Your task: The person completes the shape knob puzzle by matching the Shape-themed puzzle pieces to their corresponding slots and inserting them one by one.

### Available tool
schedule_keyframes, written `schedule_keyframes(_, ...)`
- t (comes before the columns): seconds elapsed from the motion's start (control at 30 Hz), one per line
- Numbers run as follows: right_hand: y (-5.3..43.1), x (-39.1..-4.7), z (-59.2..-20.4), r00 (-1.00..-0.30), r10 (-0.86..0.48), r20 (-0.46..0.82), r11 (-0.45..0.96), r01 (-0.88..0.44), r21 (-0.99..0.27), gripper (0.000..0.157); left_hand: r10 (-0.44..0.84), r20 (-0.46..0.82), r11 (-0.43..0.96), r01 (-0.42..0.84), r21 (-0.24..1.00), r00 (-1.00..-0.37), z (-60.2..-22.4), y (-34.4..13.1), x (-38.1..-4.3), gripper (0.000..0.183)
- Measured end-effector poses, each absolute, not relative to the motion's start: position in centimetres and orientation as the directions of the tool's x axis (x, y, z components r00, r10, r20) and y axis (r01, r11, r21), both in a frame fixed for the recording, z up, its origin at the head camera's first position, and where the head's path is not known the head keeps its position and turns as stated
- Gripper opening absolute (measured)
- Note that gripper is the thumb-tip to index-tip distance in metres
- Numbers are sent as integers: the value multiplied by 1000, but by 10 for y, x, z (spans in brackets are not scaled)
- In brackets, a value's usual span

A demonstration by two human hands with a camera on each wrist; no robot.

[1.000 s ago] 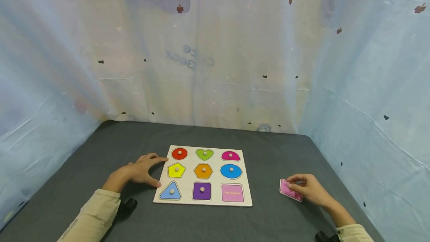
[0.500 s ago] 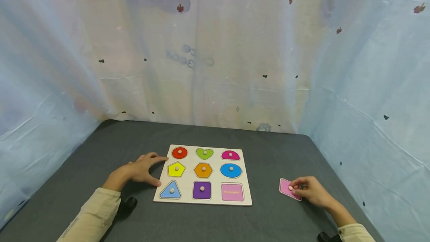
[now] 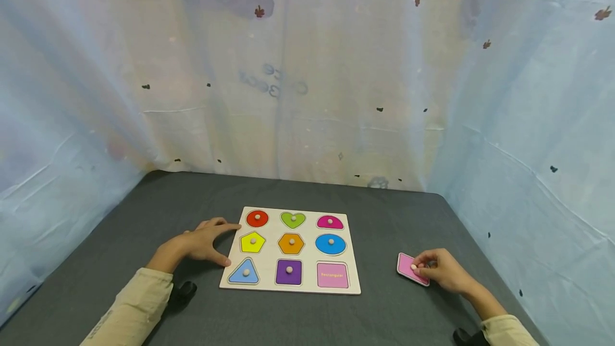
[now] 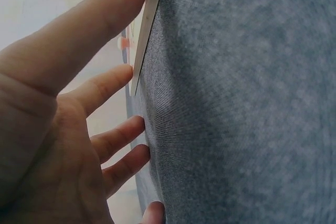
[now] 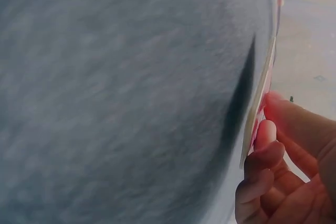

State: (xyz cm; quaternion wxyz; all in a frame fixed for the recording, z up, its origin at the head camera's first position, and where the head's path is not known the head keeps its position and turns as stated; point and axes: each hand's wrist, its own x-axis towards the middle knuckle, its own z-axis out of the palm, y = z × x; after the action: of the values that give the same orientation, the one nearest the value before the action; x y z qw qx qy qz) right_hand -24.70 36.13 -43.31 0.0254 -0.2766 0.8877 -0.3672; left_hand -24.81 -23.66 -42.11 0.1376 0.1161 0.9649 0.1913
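A white wooden puzzle board (image 3: 274,230) lies on the table, with colourful knobbed shapes in it. Its lower right recess (image 3: 332,282) is printed "Rectangular" in pink and holds no piece. My left hand (image 3: 199,242) rests at the board's left side, fingers spread, with thumb and index fingertip at the edge (image 4: 148,22) in the left wrist view. Off to the right, my right hand (image 3: 444,271) pinches the knob of a pink rectangular puzzle piece (image 3: 405,264). In the right wrist view the piece (image 5: 259,106) is tilted, its dark shadow falling on the cloth beside it.
Dark grey cloth (image 3: 192,311) covers the table. A pale patterned curtain (image 3: 326,138) hangs behind it and along both sides. Among the seated shapes are a purple square (image 3: 289,279), a blue oval (image 3: 330,250) and a blue triangle (image 3: 240,280).
My right hand has shifted its fingers so the knob shows between them, and the pink piece has moved slightly left. The left hand and the board have stayed in place.
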Motion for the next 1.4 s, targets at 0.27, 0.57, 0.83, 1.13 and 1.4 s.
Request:
schedule_keyframes(0.27, 345, -248, -420, -843, -516, 153, 579, -474, -663, 8, 281, -221, 897, 174, 406, -934, -422, -237, -248, 96)
schedule_keyframes(0.57, 328, -248, -413, -841, -529, 118, 572, -456, -682, 10, 282, -223, 898, 175, 403, -933, -424, -239, -250, 97)
schedule_keyframes(0.83, 313, -251, -410, -810, -567, 149, 531, -497, -686, 8, 287, -219, 898, 183, 400, -932, -424, -240, -250, 96)
schedule_keyframes(1.13, 294, -251, -411, -803, -581, 132, 509, -485, -711, 10, 289, -223, 897, 181, 404, -931, -424, -238, -248, 96)
schedule_keyframes(1.4, 280, -251, -409, -803, -585, 110, 524, -478, -705, 11, 280, -224, 904, 177, 390, -934, -425, -239, -251, 97)
